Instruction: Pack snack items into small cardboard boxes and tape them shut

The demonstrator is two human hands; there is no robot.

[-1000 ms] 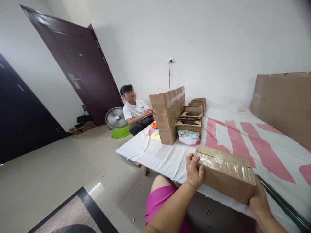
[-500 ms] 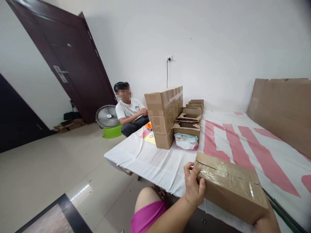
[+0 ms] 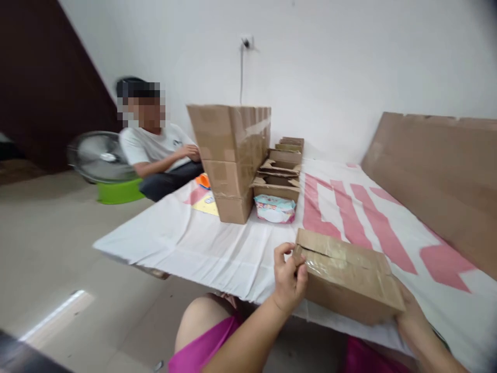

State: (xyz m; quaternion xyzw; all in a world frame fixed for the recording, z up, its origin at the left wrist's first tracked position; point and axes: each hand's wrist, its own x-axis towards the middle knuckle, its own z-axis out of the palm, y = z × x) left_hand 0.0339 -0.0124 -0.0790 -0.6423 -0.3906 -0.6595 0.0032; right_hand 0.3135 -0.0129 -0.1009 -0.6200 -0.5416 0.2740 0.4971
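Cardboard fills the lower right of the frame: a taped box point(image 3: 347, 280) that you hold between both hands above the near edge of the white-and-pink sheet point(image 3: 217, 248). Your left hand point(image 3: 289, 277) clamps the box's left end, thumb and fingers curled over the top corner (right where the tape wrinkles). Your right hand point(image 3: 407, 311) grips the far right end, mostly hidden behind the box, so its fingers cannot be seen. At centre frame stands a stack of sealed cartons point(image 3: 231, 160), with a row of open cartons point(image 3: 281, 176) just beside it on the right and a soft packet point(image 3: 275, 208) in front of them. A seated person point(image 3: 159, 155) is at upper left, near a fan point(image 3: 97, 155).
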